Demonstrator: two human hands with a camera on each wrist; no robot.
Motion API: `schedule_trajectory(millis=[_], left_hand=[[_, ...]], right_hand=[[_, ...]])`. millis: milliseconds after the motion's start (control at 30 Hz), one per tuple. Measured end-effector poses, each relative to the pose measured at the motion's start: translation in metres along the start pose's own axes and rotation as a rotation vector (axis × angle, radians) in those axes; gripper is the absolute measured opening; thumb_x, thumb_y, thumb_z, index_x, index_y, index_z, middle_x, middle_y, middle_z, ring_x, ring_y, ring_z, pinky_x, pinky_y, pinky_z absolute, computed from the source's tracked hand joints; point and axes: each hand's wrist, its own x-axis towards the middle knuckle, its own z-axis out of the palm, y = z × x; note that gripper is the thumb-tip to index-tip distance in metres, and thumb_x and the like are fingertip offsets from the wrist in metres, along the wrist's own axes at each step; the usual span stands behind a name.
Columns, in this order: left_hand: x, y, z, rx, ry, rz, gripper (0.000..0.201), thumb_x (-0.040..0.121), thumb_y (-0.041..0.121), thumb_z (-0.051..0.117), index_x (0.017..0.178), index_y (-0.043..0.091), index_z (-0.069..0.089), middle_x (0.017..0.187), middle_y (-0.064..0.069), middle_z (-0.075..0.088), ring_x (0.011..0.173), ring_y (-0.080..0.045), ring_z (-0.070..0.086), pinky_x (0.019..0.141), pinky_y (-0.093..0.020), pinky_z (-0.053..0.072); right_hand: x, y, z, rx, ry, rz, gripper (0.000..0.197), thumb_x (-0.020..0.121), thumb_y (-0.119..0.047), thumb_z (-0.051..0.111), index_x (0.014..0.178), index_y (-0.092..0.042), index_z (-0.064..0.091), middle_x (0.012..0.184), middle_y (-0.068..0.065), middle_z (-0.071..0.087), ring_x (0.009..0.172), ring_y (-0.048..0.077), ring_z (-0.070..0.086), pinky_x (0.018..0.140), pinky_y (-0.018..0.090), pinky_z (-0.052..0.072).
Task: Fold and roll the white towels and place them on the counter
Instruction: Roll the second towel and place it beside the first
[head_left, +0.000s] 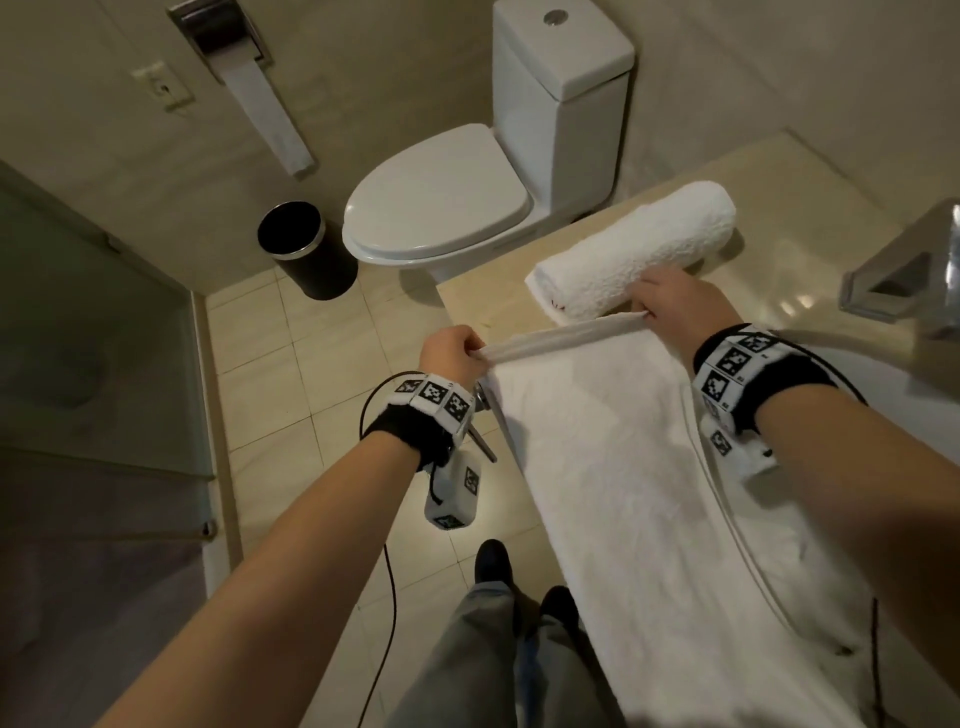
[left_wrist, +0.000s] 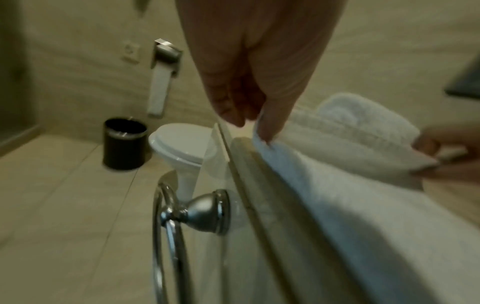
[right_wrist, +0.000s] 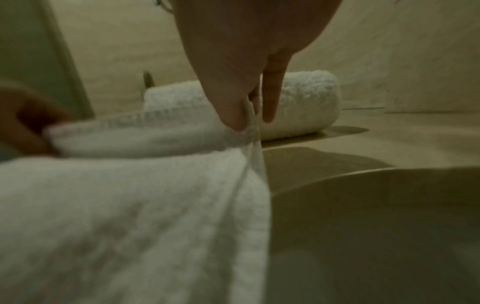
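Two corners are your hold: your left hand (head_left: 451, 349) and right hand (head_left: 670, 300) each pinch the far hem of the flat white terry towel (head_left: 639, 467) lying just beside the rolled white towel (head_left: 639, 249) (soft, light, limp, so keep it taut).

From my remote seat, the rolled towel (head_left: 636, 247) at the far end looks like thick, nubbly white terry cloth, while the flat towel (head_left: 639, 499) near me reads as softer, matt cloth with a smoother woven hem band. The counter (head_left: 810, 208) under them is polished beige stone with a glossy sheen. Left of it I see a glossy white ceramic toilet (head_left: 441, 197), a black bin (head_left: 306, 249) with a shiny metal rim, and a brushed metal towel ring (left_wrist: 179, 218).
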Motion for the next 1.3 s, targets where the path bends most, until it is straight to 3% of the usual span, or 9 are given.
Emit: schedule_trajectory(millis=[133, 300, 367, 433, 533, 700, 933, 1100, 1300], left_hand=[[-0.012, 0.001, 0.003, 0.23, -0.024, 0.333, 0.013, 0.08, -0.003, 0.056, 0.087, -0.002, 0.067, 0.095, -0.015, 0.058, 0.09, -0.028, 0.056, 0.072, -0.03, 0.038], [-0.024, -0.004, 0.016, 0.56, -0.113, 0.505, 0.017, 0.088, 0.005, 0.051, 0.1, 0.004, 0.062, 0.095, -0.012, 0.051, 0.094, -0.026, 0.053, 0.068, -0.033, 0.035], [-0.025, -0.004, 0.017, 0.537, -0.104, 0.527, 0.018, 0.088, 0.007, 0.05, 0.099, 0.005, 0.064, 0.094, -0.013, 0.056, 0.093, -0.028, 0.054, 0.068, -0.033, 0.035], [-0.023, -0.003, 0.012, 0.49, -0.098, 0.501, 0.021, 0.088, 0.014, 0.049, 0.092, 0.006, 0.068, 0.088, -0.012, 0.061, 0.089, -0.029, 0.055, 0.069, -0.032, 0.038], [-0.016, 0.002, 0.005, 0.443, -0.115, 0.347, 0.027, 0.093, 0.023, 0.044, 0.093, 0.007, 0.066, 0.092, -0.012, 0.066, 0.09, -0.029, 0.06, 0.075, -0.034, 0.048], [-0.006, 0.004, 0.008, 0.227, -0.154, 0.168, 0.029, 0.089, 0.019, 0.058, 0.117, 0.011, 0.058, 0.114, -0.011, 0.059, 0.104, -0.027, 0.057, 0.087, -0.031, 0.045], [-0.005, 0.007, 0.005, 0.33, -0.284, 0.206, 0.026, 0.088, 0.016, 0.058, 0.109, 0.003, 0.059, 0.112, -0.016, 0.06, 0.101, -0.029, 0.057, 0.078, -0.03, 0.046], [-0.01, 0.008, -0.005, 0.297, -0.208, 0.254, 0.022, 0.084, 0.016, 0.064, 0.1, 0.003, 0.055, 0.107, -0.013, 0.058, 0.097, -0.028, 0.054, 0.073, -0.028, 0.037], [-0.031, 0.018, 0.017, 0.642, -0.195, 0.532, 0.023, 0.093, 0.008, 0.046, 0.115, 0.003, 0.046, 0.112, -0.014, 0.048, 0.09, -0.031, 0.058, 0.063, -0.031, 0.037]], right_hand=[[-0.013, 0.008, 0.003, -0.195, -0.093, -0.199, 0.025, 0.048, 0.017, 0.07, 0.058, 0.0, 0.055, 0.068, 0.017, 0.055, 0.066, 0.029, 0.056, 0.037, 0.023, 0.035], [-0.013, 0.01, 0.015, -0.313, -0.25, -0.283, 0.038, 0.021, 0.01, 0.079, 0.042, -0.004, 0.05, 0.05, 0.011, 0.049, 0.044, 0.026, 0.054, 0.034, 0.022, 0.036], [-0.013, 0.011, 0.014, -0.295, -0.311, -0.287, 0.034, 0.024, 0.006, 0.08, 0.041, -0.006, 0.053, 0.048, 0.009, 0.05, 0.043, 0.026, 0.054, 0.041, 0.025, 0.042], [-0.018, 0.008, 0.009, -0.356, -0.269, -0.285, 0.013, 0.045, -0.003, 0.074, 0.047, -0.005, 0.061, 0.051, 0.009, 0.056, 0.049, 0.028, 0.057, 0.05, 0.029, 0.046], [-0.017, 0.009, 0.006, -0.277, -0.29, -0.077, 0.024, 0.087, -0.011, 0.049, 0.093, -0.007, 0.072, 0.094, 0.013, 0.069, 0.09, 0.031, 0.062, 0.079, 0.035, 0.046], [-0.005, 0.014, 0.009, -0.143, -0.326, 0.094, 0.031, 0.092, -0.016, 0.049, 0.122, -0.016, 0.058, 0.12, 0.014, 0.06, 0.109, 0.031, 0.056, 0.086, 0.036, 0.044], [0.006, 0.012, 0.007, -0.19, -0.292, -0.01, 0.019, 0.086, -0.011, 0.058, 0.102, -0.005, 0.064, 0.113, 0.01, 0.053, 0.111, 0.027, 0.048, 0.075, 0.037, 0.045], [0.003, 0.006, 0.013, -0.291, -0.176, -0.249, 0.029, 0.043, 0.012, 0.079, 0.06, 0.002, 0.058, 0.066, 0.016, 0.057, 0.055, 0.03, 0.059, 0.035, 0.026, 0.041], [-0.005, 0.02, 0.016, -0.44, -0.061, -0.492, 0.018, 0.062, 0.003, 0.039, 0.054, -0.006, 0.053, 0.057, 0.011, 0.052, 0.049, 0.026, 0.055, 0.034, 0.024, 0.035]])
